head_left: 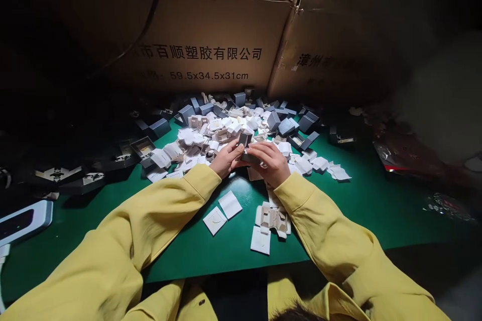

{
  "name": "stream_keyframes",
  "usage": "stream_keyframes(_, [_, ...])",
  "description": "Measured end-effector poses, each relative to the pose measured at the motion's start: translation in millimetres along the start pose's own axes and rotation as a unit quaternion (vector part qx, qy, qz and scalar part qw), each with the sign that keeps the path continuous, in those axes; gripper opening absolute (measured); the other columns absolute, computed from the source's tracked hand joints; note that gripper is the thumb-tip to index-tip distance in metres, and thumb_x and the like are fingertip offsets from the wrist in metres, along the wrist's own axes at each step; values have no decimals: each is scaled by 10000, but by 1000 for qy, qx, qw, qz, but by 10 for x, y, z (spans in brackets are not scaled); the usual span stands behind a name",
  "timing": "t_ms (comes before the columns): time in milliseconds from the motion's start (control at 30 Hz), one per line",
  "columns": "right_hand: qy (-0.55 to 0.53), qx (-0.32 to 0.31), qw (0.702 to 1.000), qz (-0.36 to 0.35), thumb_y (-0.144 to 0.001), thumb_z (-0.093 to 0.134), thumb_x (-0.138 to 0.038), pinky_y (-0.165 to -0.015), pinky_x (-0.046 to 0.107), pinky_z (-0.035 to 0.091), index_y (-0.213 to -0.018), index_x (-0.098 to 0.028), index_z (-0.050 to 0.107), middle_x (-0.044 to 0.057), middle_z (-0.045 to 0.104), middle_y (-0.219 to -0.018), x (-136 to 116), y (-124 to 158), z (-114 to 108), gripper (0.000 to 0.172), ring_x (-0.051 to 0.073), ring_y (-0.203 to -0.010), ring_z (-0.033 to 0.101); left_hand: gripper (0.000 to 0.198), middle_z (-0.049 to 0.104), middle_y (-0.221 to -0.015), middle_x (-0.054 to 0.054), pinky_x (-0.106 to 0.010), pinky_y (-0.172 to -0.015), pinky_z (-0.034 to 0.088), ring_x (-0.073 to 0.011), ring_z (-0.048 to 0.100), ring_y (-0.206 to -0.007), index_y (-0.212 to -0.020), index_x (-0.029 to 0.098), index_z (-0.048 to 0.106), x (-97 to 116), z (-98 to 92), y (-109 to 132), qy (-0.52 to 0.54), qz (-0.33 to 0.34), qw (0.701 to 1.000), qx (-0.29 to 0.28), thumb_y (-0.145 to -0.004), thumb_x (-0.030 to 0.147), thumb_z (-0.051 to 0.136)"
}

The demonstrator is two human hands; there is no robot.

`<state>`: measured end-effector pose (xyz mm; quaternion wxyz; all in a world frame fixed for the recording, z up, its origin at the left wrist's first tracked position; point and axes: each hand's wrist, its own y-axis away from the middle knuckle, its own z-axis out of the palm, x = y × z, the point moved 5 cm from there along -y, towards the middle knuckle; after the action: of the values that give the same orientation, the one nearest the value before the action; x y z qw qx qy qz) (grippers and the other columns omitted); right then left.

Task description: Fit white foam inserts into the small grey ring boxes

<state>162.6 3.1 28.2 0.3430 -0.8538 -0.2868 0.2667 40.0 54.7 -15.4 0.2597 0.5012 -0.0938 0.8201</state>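
My left hand (pixel 227 158) and my right hand (pixel 269 161) meet over the green table (pixel 357 200), both in yellow sleeves. Between them they grip a small dark grey box (pixel 246 147) with its lid standing up. Fingers of both hands are curled round it. Just behind the hands lies a heap of white card inserts (pixel 222 132) and small grey boxes (pixel 286 125). Nearer me lie two flat white squares (pixel 222 213) and a folded white insert (pixel 271 219).
Two large cardboard cartons (pixel 211 34) with printed lettering stand behind the heap. Dark open boxes (pixel 143 147) and flat black pieces (pixel 56 174) lie at the left. A white device (pixel 22 220) sits at the left edge. A red packet (pixel 391 160) lies at the right.
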Motion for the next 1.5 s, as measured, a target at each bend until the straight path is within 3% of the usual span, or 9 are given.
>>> stream_keyframes(167, [-12, -7, 1000, 27, -823, 554, -241, -780, 347, 501, -1016, -205, 618, 74, 671, -937, 82, 7, -46, 207, 199, -877, 602, 364, 604, -884, -37, -346, -774, 529, -149, 595, -825, -998, 171, 539, 5, -22, -5, 19, -4, 1000, 15, -733, 399, 640])
stream_keyframes(300, [40, 1, 999, -2, -837, 525, -239, -729, 327, 481, -950, -183, 635, 74, 680, -859, 48, 8, -56, 166, 191, -806, 596, 399, 600, -874, -27, -375, -804, 516, -143, 599, -808, -1007, 179, 518, -10, -2, -2, 28, -20, 999, -7, -692, 353, 690])
stream_keyframes(533, [102, -1, 994, -39, -832, 536, -215, -781, 337, 437, -922, -192, 638, 47, 693, -860, 13, 19, -37, 139, 186, -838, 571, 349, 619, -862, -25, -380, -766, 527, -159, 604, -805, -972, 160, 545, -19, -2, 30, 31, -62, 998, 11, -663, 219, 696])
stream_keyframes(800, [105, -12, 994, -28, -821, 586, -281, -808, 344, 424, -918, -216, 654, 26, 703, -932, 37, 34, -34, 136, 189, -889, 562, 739, 644, -1058, -63, -370, -760, 542, -191, 629, -855, -1289, 202, 433, 4, -25, 24, 36, -94, 995, 7, -597, 43, 634])
stream_keyframes(967, [81, 5, 996, -42, -802, 603, -238, -845, 363, 409, -913, -220, 650, 23, 706, -922, 39, 35, -80, 123, 191, -882, 574, 748, 631, -1103, -87, -371, -811, 531, -204, 630, -913, -1290, 192, 425, 1, -18, 29, 37, -83, 996, -6, -599, 93, 692])
stream_keyframes(1167, [18, 36, 997, 59, -778, 555, -221, -784, 378, 447, -921, -208, 655, 46, 689, -847, 160, 39, -127, 175, 206, -813, 567, 464, 652, -1029, -121, -429, -859, 503, -226, 637, -904, -1041, 147, 565, 9, 20, 16, 65, -52, 995, -48, -643, 307, 741])
stream_keyframes(1367, [-81, -48, 991, 100, -798, 566, -364, -845, 409, 444, -839, -220, 684, 60, 665, -944, 204, -13, -33, 191, 218, -922, 541, 649, 571, -1198, -109, -366, -831, 518, -221, 579, -1020, -1282, 219, 452, 71, -25, 24, -59, 51, 997, -9, -698, 383, 682])
stream_keyframes(1433, [-152, -32, 972, 176, -809, 535, -382, -755, 358, 477, -808, -204, 687, 63, 645, -898, 275, -4, -24, 234, 192, -856, 557, 665, 500, -1290, -109, -335, -847, 513, -239, 526, -1107, -1301, 228, 445, 87, 20, 64, -144, 100, 984, -33, -694, 347, 688])
stream_keyframes(1500, [-246, -27, 933, 262, -743, 599, -398, -639, 299, 480, -831, -191, 687, 44, 630, -832, 334, 35, 23, 242, 161, -748, 563, 628, 443, -1344, -102, -321, -866, 506, -257, 459, -1186, -1276, 233, 486, 95, 75, 114, -210, 147, 965, -57, -687, 304, 692])
